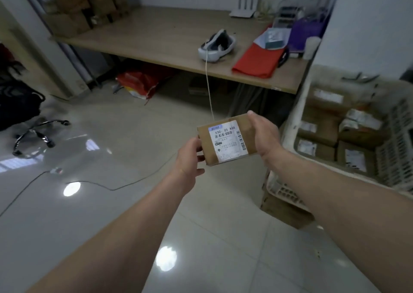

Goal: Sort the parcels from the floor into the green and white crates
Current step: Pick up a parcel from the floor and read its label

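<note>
Two bare forearms reach out from us over the glossy tiled floor (111, 214) and meet at the parcel (205, 140), a small brown cardboard box held in the air, flat and label up. Our left hand (190, 156) has its grip clamped on the parcel's near left end, thumb underneath at the edge and fingers curled round the side. Our right hand (266, 136) has its grip clamped on the right end, thumb over the far corner. On top of the parcel a white shipping label (228, 142) reads "530- D5 A68" in large print, with barcodes below that line and down the right margin. The blue logo strip at the label's head and the small print are too blurred for us to read. Just right of the parcel stands the white crate (292, 118), a lattice-walled basket that holds more brown boxes (317, 132), each with a white label whose print we cannot make out. Beyond the parcel runs a wooden surface (145, 35) that carries a white headset (216, 46), a folded red cloth (257, 62) and stacked cartons (89, 4) at its far left. A thin cable (209, 87) drops from the headset toward the parcel. Left of the parcel, well apart, a chair's chrome base (33, 136) stands on the tiles.
</note>
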{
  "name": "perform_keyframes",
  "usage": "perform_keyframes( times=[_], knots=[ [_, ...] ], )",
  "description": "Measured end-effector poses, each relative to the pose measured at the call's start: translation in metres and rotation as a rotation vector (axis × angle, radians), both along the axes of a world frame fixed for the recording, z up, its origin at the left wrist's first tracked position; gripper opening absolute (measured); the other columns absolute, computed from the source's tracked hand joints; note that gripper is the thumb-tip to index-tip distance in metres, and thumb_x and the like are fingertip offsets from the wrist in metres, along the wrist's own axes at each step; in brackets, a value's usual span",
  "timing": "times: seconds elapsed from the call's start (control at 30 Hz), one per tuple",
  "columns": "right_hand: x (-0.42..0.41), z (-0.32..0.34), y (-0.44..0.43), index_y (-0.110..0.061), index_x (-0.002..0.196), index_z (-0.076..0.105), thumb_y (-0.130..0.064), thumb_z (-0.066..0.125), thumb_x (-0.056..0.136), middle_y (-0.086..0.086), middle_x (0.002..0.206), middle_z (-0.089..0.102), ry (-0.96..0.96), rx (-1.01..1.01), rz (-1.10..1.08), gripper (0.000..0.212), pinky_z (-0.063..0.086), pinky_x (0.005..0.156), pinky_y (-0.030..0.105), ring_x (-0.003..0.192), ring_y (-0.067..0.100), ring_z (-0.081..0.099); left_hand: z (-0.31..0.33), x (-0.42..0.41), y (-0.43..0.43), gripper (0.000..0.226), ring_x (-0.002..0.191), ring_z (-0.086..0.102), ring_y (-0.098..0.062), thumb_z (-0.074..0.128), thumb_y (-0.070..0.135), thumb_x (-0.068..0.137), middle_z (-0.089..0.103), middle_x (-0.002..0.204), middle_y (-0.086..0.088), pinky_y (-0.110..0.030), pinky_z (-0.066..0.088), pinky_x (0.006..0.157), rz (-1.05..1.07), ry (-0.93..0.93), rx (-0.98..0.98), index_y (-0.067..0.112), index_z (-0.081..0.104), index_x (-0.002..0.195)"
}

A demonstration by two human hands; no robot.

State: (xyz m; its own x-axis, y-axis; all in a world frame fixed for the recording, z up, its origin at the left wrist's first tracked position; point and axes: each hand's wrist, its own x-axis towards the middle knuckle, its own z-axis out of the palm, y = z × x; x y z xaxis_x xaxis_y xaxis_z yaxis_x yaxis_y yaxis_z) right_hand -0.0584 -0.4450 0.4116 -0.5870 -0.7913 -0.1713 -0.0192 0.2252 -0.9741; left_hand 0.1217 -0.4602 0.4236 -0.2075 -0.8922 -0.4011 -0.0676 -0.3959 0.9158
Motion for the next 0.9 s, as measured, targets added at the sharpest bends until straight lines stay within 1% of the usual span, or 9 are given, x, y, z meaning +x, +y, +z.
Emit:
perform_keyframes(
  times=[0.1,0.2,0.33,0.5,0.6,0.7,0.77,0.83,0.9],
  knots=[
    [-0.055,0.021,0.014,-0.031,0.086,0.078,-0.071,0.057,0.078,-0.005,0.090,0.077,-0.007,-0.011,-0.051,0.046,0.055,0.100,0.047,0.094,0.020,0.071,0.019,-0.056,0.001,0.032,0.087,0.058,-0.016,0.039,0.028,0.099,0.067,0.084,0.010,-0.044,0.040,0.091,-0.045,0.009,-0.019,0.031,0.066,0.081],
    [-0.105,0.043,0.031,-0.029,0.084,0.078,-0.072,0.060,0.079,-0.007,0.083,0.077,-0.015,-0.014,-0.139,0.047,0.055,0.100,0.045,0.091,0.020,0.072,0.036,-0.110,0.006,0.031,0.086,0.055,-0.014,0.037,0.027,0.100,0.065,0.087,0.009,-0.042,0.038,0.088,-0.125,0.021,-0.062,0.032,0.064,0.086],
    [-0.168,0.065,0.059,-0.028,0.088,0.078,-0.085,0.049,0.063,-0.005,0.094,0.077,0.016,0.005,-0.258,0.069,0.053,0.101,0.048,0.098,0.024,0.071,0.055,-0.180,0.013,0.031,0.087,0.051,-0.017,0.037,0.026,0.098,0.064,0.084,0.008,-0.036,0.035,0.076,-0.225,0.047,-0.082,0.030,0.066,0.088],
    [-0.244,0.084,0.099,-0.023,0.087,0.077,-0.081,0.044,0.079,-0.002,0.098,0.077,0.068,0.026,-0.455,0.067,0.051,0.102,0.047,0.100,0.027,0.069,0.072,-0.263,0.023,0.035,0.081,0.051,-0.016,0.038,0.027,0.095,0.064,0.074,0.008,-0.033,0.035,0.069,-0.421,0.108,-0.066,0.031,0.072,0.093],
    [-0.279,0.098,0.124,-0.018,0.087,0.076,-0.074,0.045,0.088,0.001,0.093,0.076,0.071,0.024,-0.568,0.064,0.053,0.099,0.047,0.095,0.027,0.070,0.082,-0.311,0.031,0.033,0.068,0.061,-0.011,0.037,0.025,0.099,0.066,0.067,0.010,-0.028,0.047,0.064,-0.514,0.142,-0.064,0.027,0.069,0.092],
    [-0.308,0.109,0.149,-0.021,0.076,0.065,-0.065,0.042,0.099,0.000,0.090,0.070,0.110,0.007,-0.694,0.055,0.051,0.101,0.045,0.099,0.028,0.066,0.084,-0.351,0.040,0.032,0.084,0.064,-0.017,0.041,0.034,0.101,0.073,0.081,0.005,-0.038,0.049,0.080,-0.629,0.158,-0.049,0.026,0.071,0.093],
    [-0.324,0.113,0.165,-0.023,0.073,0.061,-0.061,0.039,0.103,0.003,0.095,0.069,0.155,-0.007,-0.758,0.054,0.050,0.103,0.047,0.103,0.032,0.066,0.085,-0.375,0.047,0.034,0.085,0.064,-0.017,0.041,0.037,0.102,0.074,0.092,0.003,-0.037,0.049,0.078,-0.701,0.183,-0.058,0.029,0.073,0.094],
    [-0.339,0.116,0.181,-0.022,0.079,0.066,-0.062,0.039,0.102,0.006,0.095,0.072,0.134,-0.023,-0.806,0.055,0.052,0.101,0.050,0.098,0.031,0.068,0.088,-0.397,0.056,0.035,0.077,0.065,-0.013,0.041,0.036,0.102,0.073,0.088,0.005,-0.032,0.048,0.069,-0.734,0.205,-0.047,0.030,0.073,0.089],
    [-0.349,0.119,0.199,-0.020,0.085,0.072,-0.062,0.041,0.102,0.005,0.093,0.075,0.090,-0.042,-0.847,0.055,0.054,0.097,0.047,0.094,0.027,0.070,0.091,-0.417,0.066,0.034,0.082,0.064,-0.017,0.042,0.036,0.101,0.071,0.091,0.002,-0.039,0.049,0.080,-0.797,0.214,-0.031,0.031,0.074,0.090]
  ],
)
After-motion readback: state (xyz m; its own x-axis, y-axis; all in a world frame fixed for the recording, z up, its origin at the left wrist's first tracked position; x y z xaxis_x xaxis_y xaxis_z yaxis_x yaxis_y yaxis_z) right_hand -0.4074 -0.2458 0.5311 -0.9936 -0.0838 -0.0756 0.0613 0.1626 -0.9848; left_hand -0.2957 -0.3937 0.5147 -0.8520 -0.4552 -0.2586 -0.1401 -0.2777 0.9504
